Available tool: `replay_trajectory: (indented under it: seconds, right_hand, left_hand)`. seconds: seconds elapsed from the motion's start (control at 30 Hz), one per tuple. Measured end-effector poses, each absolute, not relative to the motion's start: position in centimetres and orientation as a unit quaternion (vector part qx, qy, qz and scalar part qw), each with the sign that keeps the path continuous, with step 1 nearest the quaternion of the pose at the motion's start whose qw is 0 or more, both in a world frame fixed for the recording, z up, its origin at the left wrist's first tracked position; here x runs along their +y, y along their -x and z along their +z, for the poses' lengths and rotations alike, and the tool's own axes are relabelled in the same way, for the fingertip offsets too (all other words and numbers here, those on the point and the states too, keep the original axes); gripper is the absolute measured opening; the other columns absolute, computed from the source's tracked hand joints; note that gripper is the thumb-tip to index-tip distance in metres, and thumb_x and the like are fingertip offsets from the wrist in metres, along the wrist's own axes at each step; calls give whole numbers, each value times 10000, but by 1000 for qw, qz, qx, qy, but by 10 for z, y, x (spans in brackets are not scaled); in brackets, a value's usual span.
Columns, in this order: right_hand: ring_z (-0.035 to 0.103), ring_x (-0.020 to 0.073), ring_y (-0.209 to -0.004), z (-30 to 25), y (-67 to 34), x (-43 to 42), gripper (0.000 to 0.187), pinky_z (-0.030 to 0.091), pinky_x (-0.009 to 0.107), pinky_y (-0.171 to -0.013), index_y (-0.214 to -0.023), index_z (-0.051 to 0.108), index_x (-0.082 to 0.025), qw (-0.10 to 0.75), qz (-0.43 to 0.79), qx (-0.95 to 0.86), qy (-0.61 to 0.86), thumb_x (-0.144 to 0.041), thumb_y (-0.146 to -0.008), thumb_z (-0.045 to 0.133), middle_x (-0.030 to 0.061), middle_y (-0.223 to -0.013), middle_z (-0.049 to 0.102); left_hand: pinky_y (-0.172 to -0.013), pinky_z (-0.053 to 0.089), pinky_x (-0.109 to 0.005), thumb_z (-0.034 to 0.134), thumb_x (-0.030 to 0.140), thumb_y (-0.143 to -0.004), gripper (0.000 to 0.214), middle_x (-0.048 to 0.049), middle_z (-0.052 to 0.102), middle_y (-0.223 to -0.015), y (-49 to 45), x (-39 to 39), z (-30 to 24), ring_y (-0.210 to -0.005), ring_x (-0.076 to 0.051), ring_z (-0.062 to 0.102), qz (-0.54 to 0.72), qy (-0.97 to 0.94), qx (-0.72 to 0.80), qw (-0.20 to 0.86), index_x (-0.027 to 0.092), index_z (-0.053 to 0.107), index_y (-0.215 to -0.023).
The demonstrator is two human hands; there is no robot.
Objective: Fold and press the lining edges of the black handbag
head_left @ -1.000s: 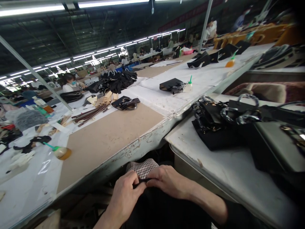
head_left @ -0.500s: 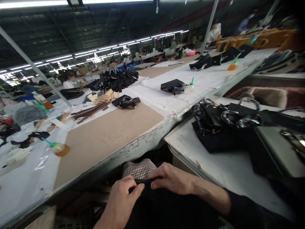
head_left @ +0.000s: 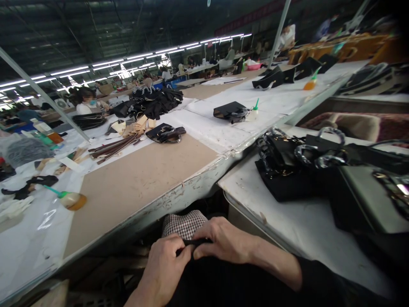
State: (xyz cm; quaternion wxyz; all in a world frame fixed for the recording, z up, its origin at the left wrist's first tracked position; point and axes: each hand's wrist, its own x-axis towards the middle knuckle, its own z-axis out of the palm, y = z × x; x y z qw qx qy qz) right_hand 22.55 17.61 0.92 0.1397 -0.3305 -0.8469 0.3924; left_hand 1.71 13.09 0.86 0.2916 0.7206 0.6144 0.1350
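Low in front of me, beside the near table edge, my left hand (head_left: 168,258) pinches the edge of a black piece of material (head_left: 197,241) between thumb and fingers. My right hand (head_left: 225,239) grips the same edge just to the right, its thumb close to the left thumb. Most of the black piece merges with my dark clothing, so its full shape cannot be told. Checked cloth (head_left: 184,224) shows behind the hands.
A brown board (head_left: 140,183) covers part of the long table, with a small black handbag (head_left: 166,133), brown strips (head_left: 118,147) and a glue bottle (head_left: 73,201) around it. Several black handbags (head_left: 297,179) crowd the right table. Co-workers sit farther back.
My right hand has shifted slightly left along the black edge, bringing the thumbs closer together. Both hands keep their pinch. The view has tilted a little.
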Motion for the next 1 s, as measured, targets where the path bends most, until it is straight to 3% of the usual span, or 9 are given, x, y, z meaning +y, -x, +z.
replay_trajectory:
  seconds: [0.17, 0.27, 0.37, 0.47, 0.57, 0.67, 0.8, 1.0]
  right_hand:
    - [586, 150, -704, 2, -213, 178, 214, 359, 243, -643, -763, 693, -185, 97, 295, -879, 361, -310, -937, 691, -12, -704, 647]
    - [635, 165, -792, -5, -214, 179, 184, 402, 241, -707, -825, 712, -199, 124, 297, -878, 356, -275, -973, 631, 6, -794, 705]
    - [660, 186, -854, -9, -213, 177, 157, 422, 255, -737, -882, 716, -206, 126, 291, -883, 346, -270, -980, 611, 22, -859, 730]
    - [670, 193, -880, -10, -210, 176, 151, 435, 261, -756, -879, 710, -205, 119, 288, -885, 347, -255, -980, 608, 24, -879, 734]
    - [669, 192, -895, -12, -210, 176, 155, 446, 262, -785, -883, 700, -201, 128, 287, -888, 335, -249, -987, 596, 25, -883, 727]
    - [659, 189, -877, -15, -212, 179, 180, 449, 265, -787, -880, 697, -199, 133, 292, -892, 319, -246, -998, 570, 25, -858, 716]
    - [658, 189, -899, -17, -218, 185, 180, 453, 262, -799, -942, 718, -205, 138, 326, -882, 312, -261, -1004, 559, 29, -906, 727]
    - [650, 178, -852, -17, -223, 194, 221, 449, 251, -780, -963, 745, -207, 141, 388, -862, 295, -305, -1007, 551, 20, -882, 730]
  left_hand:
    - [-657, 433, -254, 511, 261, -953, 311, -5, 635, -742, -12, 130, 17, -708, -168, 597, 148, -732, 570, 344, 202, 589, -658]
    - [-903, 509, -281, 597, 234, -902, 127, -37, 740, -1063, 0, 123, 9, -1001, -216, 678, 189, -720, 537, 396, 226, 724, -905]
    - [-1099, 455, -359, 649, 205, -842, 214, -62, 651, -1380, 14, 112, -6, -1255, -267, 612, 248, -703, 545, 383, 251, 744, -1028]
    - [-995, 549, -365, 632, 187, -825, 387, -90, 525, -1523, 22, 106, -11, -1169, -254, 673, 287, -632, 587, 416, 250, 630, -1207]
    - [-961, 553, -351, 616, 159, -829, 512, -103, 625, -1421, 23, 110, -1, -1081, -234, 705, 254, -594, 601, 471, 225, 551, -1333]
    - [-1006, 503, -344, 567, 175, -892, 383, -46, 759, -1197, 22, 119, 15, -1077, -233, 693, 195, -626, 564, 503, 212, 680, -1256]
    - [-916, 512, -299, 565, 172, -905, 398, 5, 782, -1103, 25, 129, 26, -959, -211, 705, 154, -655, 528, 518, 247, 714, -1267]
    - [-823, 493, -245, 616, 189, -875, 409, 10, 771, -1052, 32, 137, 15, -948, -207, 665, 125, -671, 539, 494, 246, 720, -1267]
